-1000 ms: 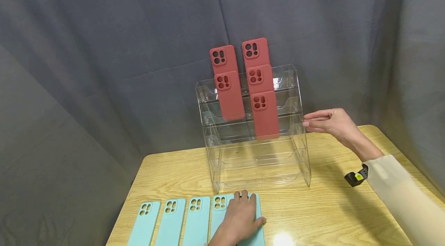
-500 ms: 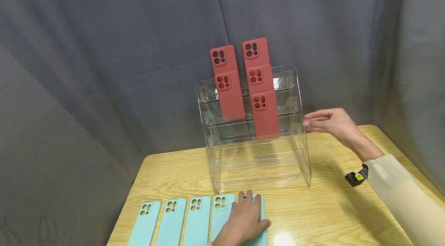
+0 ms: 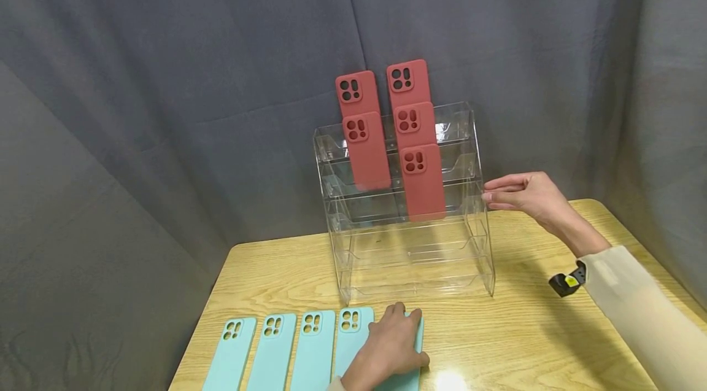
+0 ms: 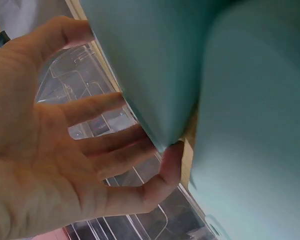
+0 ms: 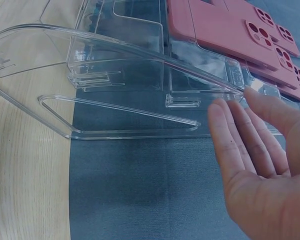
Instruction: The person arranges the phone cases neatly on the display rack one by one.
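My left hand [image 3: 389,342] grips the rightmost mint phone case [image 3: 405,382] by its edges and covers much of its upper end. In the left wrist view, fingertips of the left hand [image 4: 65,165] lie along that mint case's edge, and one bent digit reaches its corner. At the right, my right hand [image 3: 533,194] pinches the side edge of a clear tiered acrylic rack [image 3: 334,225] between thumb and fingers. Red phone cases [image 3: 425,188] lean upright in the rack's upper tiers, two in the left column and three in the right.
More mint phone cases [image 3: 312,354] lie in a row on the wooden table [image 3: 276,268], left of my left hand. Grey curtains [image 3: 248,72] hang behind and at both sides. A black strap with a small device [image 3: 566,283] is on my right wrist.
My left hand has shifted slightly right and its fingers have closed in on the rightmost mint phone case's edges. The right hand and the rack stay in place.
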Action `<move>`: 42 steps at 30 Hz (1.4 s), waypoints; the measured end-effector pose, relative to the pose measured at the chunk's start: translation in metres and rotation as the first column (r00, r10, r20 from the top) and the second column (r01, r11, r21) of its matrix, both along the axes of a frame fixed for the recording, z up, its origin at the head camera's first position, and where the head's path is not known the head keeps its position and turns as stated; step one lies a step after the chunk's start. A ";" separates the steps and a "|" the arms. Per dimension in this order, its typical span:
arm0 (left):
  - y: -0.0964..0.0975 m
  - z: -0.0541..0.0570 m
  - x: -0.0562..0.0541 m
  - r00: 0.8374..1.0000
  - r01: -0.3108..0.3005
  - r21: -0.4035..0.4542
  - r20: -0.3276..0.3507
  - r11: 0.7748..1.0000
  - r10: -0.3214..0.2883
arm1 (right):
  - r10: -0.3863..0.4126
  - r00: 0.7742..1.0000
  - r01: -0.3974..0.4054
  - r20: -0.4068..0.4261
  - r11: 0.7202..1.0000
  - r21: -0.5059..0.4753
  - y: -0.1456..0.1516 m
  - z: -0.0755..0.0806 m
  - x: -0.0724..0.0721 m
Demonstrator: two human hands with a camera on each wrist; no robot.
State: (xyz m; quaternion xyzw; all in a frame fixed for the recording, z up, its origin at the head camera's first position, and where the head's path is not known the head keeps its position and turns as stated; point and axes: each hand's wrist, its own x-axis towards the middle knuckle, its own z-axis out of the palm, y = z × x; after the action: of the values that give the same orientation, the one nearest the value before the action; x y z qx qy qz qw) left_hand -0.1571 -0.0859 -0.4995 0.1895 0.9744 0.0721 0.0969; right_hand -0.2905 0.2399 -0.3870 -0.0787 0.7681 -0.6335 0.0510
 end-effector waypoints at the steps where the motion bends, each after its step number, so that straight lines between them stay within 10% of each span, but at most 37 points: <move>1: -0.001 0.001 0.000 1.000 -0.001 0.017 0.007 1.000 0.001 | 0.001 1.000 -0.001 0.002 1.000 0.006 0.000 0.000 0.000; 6: -0.005 0.016 0.003 1.000 0.003 0.147 -0.008 0.989 -0.002 | 0.002 1.000 -0.003 0.005 1.000 0.026 -0.002 0.000 -0.001; 16: -0.010 0.066 -0.008 0.967 0.077 0.326 -0.253 0.942 0.009 | -0.003 1.000 0.003 -0.008 0.998 0.060 -0.003 0.001 -0.001; 21: -0.009 0.089 -0.022 0.889 0.112 0.382 -0.451 0.917 0.079 | -0.005 1.000 0.006 -0.007 0.999 0.053 -0.002 0.001 -0.001; 33: -0.001 0.128 -0.083 0.629 0.130 0.320 -0.758 0.938 0.172 | -0.017 1.000 0.017 -0.002 0.998 0.061 0.000 0.001 0.001; 37: -0.001 0.137 -0.099 0.589 0.097 0.296 -0.787 0.950 0.185 | -0.015 1.000 0.015 0.001 0.996 0.083 -0.001 0.000 0.001; 42: -0.002 0.143 -0.112 0.580 0.063 0.288 -0.790 0.956 0.200 | -0.012 1.000 0.011 0.008 0.997 0.074 -0.002 -0.001 -0.001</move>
State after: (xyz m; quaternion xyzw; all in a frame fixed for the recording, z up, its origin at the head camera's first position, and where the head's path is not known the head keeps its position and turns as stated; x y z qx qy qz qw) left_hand -0.2688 -0.0875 -0.3561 0.1752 0.8959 0.1208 -0.3900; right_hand -0.2912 0.2382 -0.3879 -0.0696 0.7912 -0.6052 0.0534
